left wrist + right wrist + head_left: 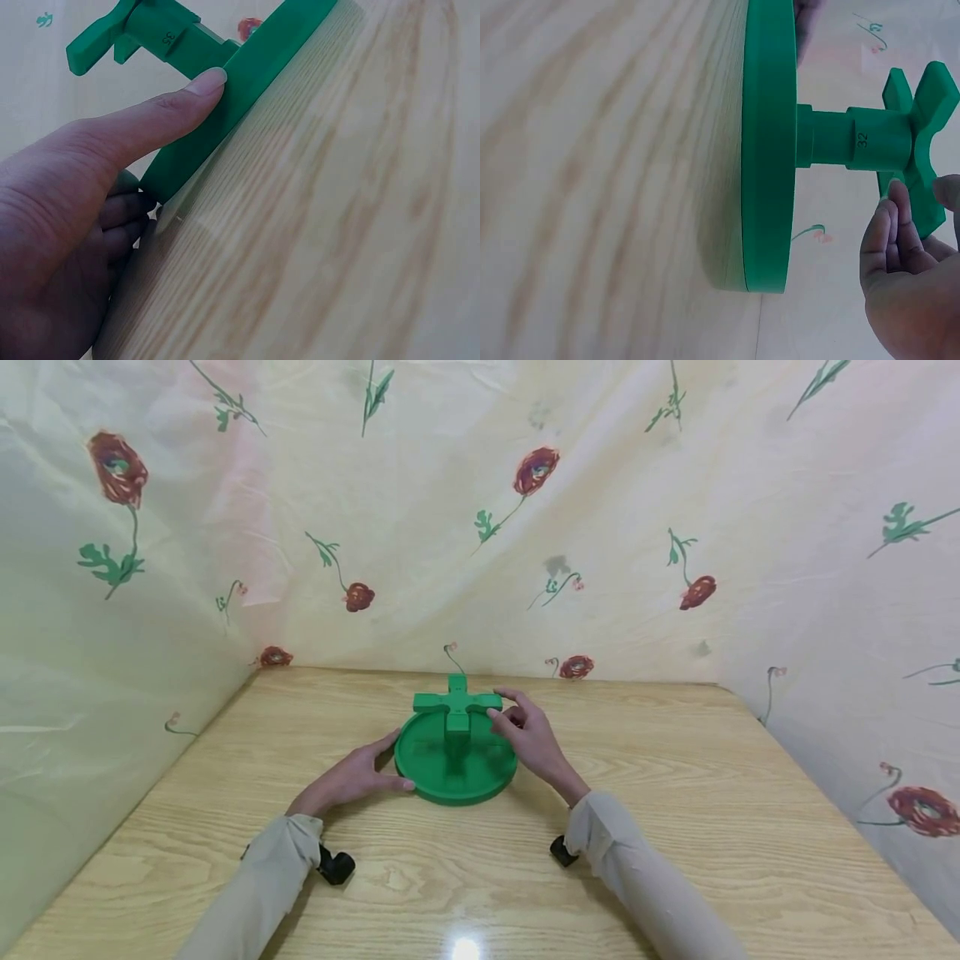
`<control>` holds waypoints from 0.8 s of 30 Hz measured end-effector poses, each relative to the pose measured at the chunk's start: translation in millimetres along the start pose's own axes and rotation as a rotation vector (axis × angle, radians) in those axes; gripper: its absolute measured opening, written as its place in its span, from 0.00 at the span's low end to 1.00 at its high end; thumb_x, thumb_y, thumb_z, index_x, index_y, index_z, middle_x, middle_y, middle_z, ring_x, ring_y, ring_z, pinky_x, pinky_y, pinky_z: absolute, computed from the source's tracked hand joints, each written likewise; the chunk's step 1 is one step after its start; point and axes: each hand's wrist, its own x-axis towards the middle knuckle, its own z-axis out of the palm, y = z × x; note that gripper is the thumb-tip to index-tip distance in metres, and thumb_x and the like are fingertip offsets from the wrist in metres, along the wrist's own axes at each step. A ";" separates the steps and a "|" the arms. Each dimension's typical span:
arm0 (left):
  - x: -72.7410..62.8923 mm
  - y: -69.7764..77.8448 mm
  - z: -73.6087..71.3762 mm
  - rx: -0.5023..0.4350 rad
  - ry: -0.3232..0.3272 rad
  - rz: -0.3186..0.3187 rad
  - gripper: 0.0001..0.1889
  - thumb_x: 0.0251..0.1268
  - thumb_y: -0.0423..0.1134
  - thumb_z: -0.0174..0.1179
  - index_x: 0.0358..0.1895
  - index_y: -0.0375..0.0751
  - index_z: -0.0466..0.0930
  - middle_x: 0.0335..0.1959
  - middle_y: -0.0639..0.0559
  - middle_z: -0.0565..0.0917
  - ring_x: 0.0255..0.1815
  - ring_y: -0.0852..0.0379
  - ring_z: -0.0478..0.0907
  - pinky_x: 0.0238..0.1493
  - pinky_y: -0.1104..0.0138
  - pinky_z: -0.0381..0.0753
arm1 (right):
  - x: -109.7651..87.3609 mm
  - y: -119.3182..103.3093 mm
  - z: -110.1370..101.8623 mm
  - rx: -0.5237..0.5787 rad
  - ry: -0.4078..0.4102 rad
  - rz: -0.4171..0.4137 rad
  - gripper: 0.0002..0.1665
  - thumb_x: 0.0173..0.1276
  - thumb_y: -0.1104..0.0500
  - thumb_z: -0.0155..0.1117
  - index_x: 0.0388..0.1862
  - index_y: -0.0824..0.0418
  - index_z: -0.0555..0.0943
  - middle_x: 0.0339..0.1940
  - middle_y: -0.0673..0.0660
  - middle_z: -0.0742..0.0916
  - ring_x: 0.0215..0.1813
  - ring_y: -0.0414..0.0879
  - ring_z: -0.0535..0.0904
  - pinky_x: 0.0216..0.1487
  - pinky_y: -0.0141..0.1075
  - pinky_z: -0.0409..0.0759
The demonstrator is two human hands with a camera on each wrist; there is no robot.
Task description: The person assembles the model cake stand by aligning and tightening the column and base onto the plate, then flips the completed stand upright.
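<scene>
A green round base [416, 781] with a raised rim lies flat on the wooden table. From its middle rises a stepped green post [829, 137], marked 32 on one side and 35 on another. On top of the post sits a green four-armed cross piece [457, 702]. My left hand [358, 778] holds the base by its left edge, the thumb [187, 105] against the rim and the fingers curled behind. With thumb and fingertips, my right hand [534, 742] pinches the right arm of the cross piece.
The wood-grain table [675, 793] extends around the base on all sides. Behind it and at both sides hangs a pale sheet [420, 527] printed with red flowers. Black wrist straps with cameras [335, 866] show below the sleeves.
</scene>
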 end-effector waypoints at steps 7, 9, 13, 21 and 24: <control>0.2 -1.7 -0.1 0.004 0.000 0.001 0.57 0.63 0.57 0.73 0.84 0.36 0.46 0.82 0.36 0.54 0.82 0.37 0.48 0.77 0.41 0.52 | -5.4 -1.8 0.1 0.015 0.008 0.009 0.20 0.81 0.60 0.60 0.65 0.67 0.74 0.33 0.64 0.86 0.43 0.69 0.81 0.39 0.35 0.77; -0.1 -1.5 -0.1 0.002 -0.001 0.003 0.57 0.63 0.57 0.73 0.84 0.36 0.46 0.82 0.36 0.53 0.82 0.37 0.48 0.77 0.41 0.52 | -7.9 -3.0 -0.2 0.008 0.007 0.017 0.19 0.81 0.60 0.61 0.65 0.66 0.75 0.34 0.62 0.86 0.42 0.68 0.81 0.37 0.33 0.74; 0.0 -1.6 -0.5 -0.003 -0.004 -0.003 0.58 0.62 0.57 0.73 0.84 0.36 0.46 0.83 0.36 0.53 0.83 0.38 0.48 0.77 0.41 0.52 | -11.9 -6.0 0.9 -0.008 0.000 0.021 0.19 0.80 0.61 0.62 0.64 0.67 0.74 0.35 0.64 0.87 0.40 0.66 0.79 0.36 0.33 0.72; 0.3 -1.1 -0.5 0.001 -0.009 0.004 0.58 0.62 0.58 0.73 0.84 0.36 0.45 0.83 0.37 0.53 0.82 0.38 0.48 0.77 0.42 0.52 | -19.0 -18.1 6.3 -0.057 0.000 0.039 0.20 0.78 0.64 0.63 0.63 0.72 0.74 0.37 0.72 0.86 0.35 0.51 0.77 0.37 0.33 0.73; 0.0 -0.5 -0.9 -0.012 -0.008 0.006 0.58 0.62 0.57 0.74 0.84 0.37 0.45 0.83 0.38 0.53 0.83 0.39 0.48 0.78 0.43 0.51 | -22.0 -20.2 8.3 -0.069 0.006 0.029 0.19 0.77 0.62 0.65 0.62 0.69 0.75 0.37 0.68 0.87 0.36 0.49 0.77 0.38 0.34 0.75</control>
